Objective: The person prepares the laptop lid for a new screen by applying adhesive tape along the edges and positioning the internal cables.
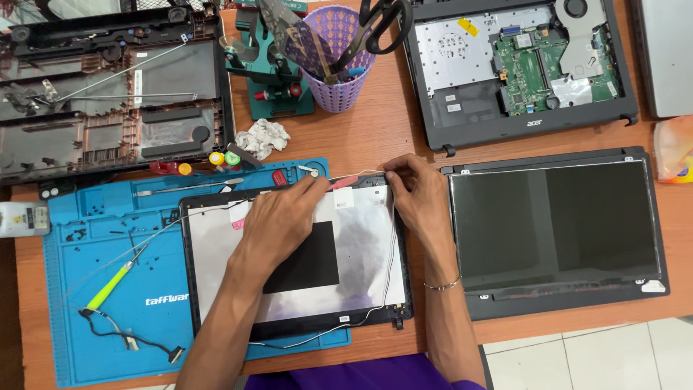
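Carefully, both hands worked at the far edge of the laptop lid (296, 260) on the blue mat (115, 289): left hand (278, 220) pinched a red-handled tool (343, 181), right hand (415, 191) pinched the thin white cable (361, 173); gentle pulling seemed wise.

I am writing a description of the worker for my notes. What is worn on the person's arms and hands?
Both forearms are bare, with no sleeves and no gloves. The left hand wears nothing visible. The arm of the right hand carries a thin silver-coloured bracelet at the wrist. Purple clothing shows at the bottom edge.
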